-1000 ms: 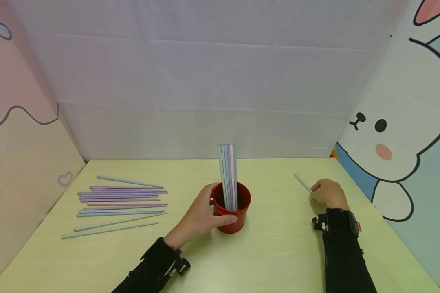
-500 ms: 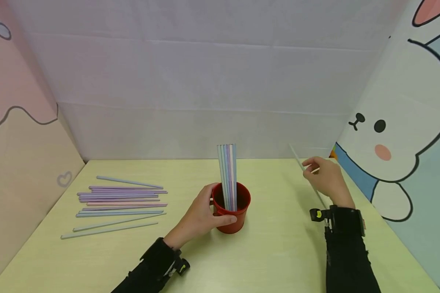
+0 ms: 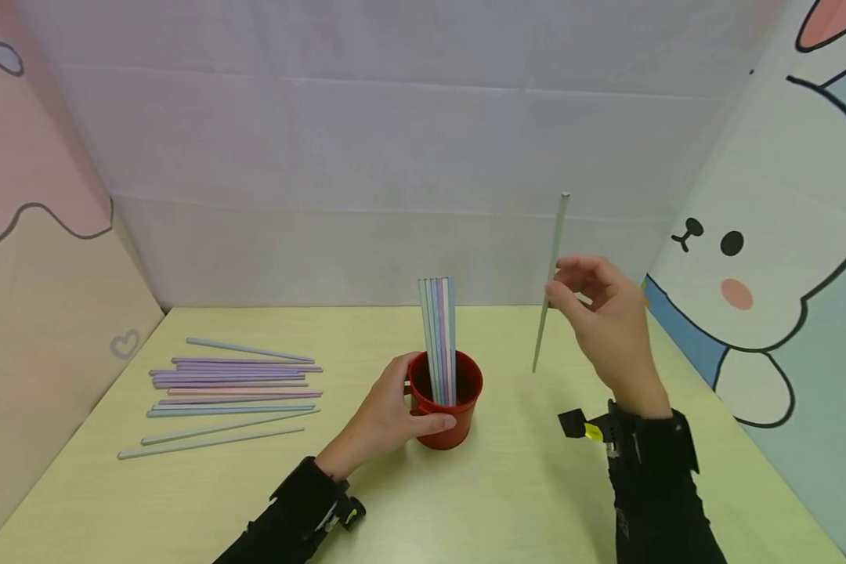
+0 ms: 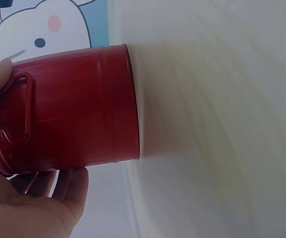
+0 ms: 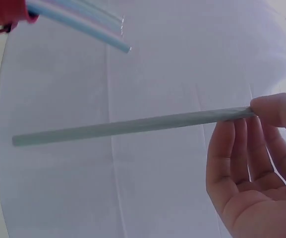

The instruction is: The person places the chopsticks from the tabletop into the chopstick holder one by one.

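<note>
A red cup (image 3: 446, 429) with side handles stands upright mid-table, and several pastel straws (image 3: 439, 337) stick up out of it. My left hand (image 3: 393, 415) grips this cup from its left side, thumb across the front; in the left wrist view the fingers wrap round the red wall (image 4: 73, 109). To the right of the cup, above the table, my right hand (image 3: 606, 321) pinches a pale green straw (image 3: 558, 227) between thumb and fingertips. That straw is nearly upright, slightly tilted, and apart from the cup. The right wrist view shows the green straw (image 5: 133, 126) lengthwise.
Several loose straws (image 3: 233, 384) in purple, pink, blue and green lie roughly side by side on the left of the table (image 3: 507, 501). A pale cloth wall (image 3: 395, 157) rises behind the table's back edge, and printed panels (image 3: 768, 235) stand on both sides.
My right hand has picked the green straw up off the table, raised it and moved it leftward, turning it nearly upright. My left hand and the cup have stayed put.
</note>
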`<state>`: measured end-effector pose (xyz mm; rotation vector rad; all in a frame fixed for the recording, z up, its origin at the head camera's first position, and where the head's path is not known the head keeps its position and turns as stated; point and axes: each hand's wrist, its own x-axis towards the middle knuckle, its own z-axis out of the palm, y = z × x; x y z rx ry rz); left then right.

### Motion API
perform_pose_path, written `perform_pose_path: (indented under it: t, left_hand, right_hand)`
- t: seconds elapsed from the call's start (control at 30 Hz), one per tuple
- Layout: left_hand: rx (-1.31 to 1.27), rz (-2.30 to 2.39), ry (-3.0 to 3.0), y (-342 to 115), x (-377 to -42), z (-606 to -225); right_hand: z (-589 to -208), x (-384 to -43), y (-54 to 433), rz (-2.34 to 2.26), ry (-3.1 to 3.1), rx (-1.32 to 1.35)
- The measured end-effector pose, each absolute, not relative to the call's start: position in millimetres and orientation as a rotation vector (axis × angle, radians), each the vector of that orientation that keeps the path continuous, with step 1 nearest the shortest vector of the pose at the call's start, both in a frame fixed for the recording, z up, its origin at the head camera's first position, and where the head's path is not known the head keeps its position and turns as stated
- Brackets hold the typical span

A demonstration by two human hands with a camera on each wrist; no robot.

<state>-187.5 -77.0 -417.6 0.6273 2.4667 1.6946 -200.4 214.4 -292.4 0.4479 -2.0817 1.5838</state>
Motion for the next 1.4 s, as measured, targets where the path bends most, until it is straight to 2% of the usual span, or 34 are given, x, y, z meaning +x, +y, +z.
perform_pose_path:
  t: [0.17,0.47,1.03,1.4]
  left_hand:
    - [0.624,1.698,2.462,-77,-187,-417]
    - [0.614,1.686,2.470,-77,-188,-416]
    - [0.615,1.669,2.493,-77,-188,-418]
    - [0.625,1.666,2.502,-76,-188,-418]
  right_hand:
    - [-289,-195,196,1.823,-1.921,0.538]
    - [-300,-198,171,1.909,-1.924,0.605]
    - [-345,-230,158,1.975,-2.234,0.494]
    - [-358,-234,154,1.821,-2.424,0.466]
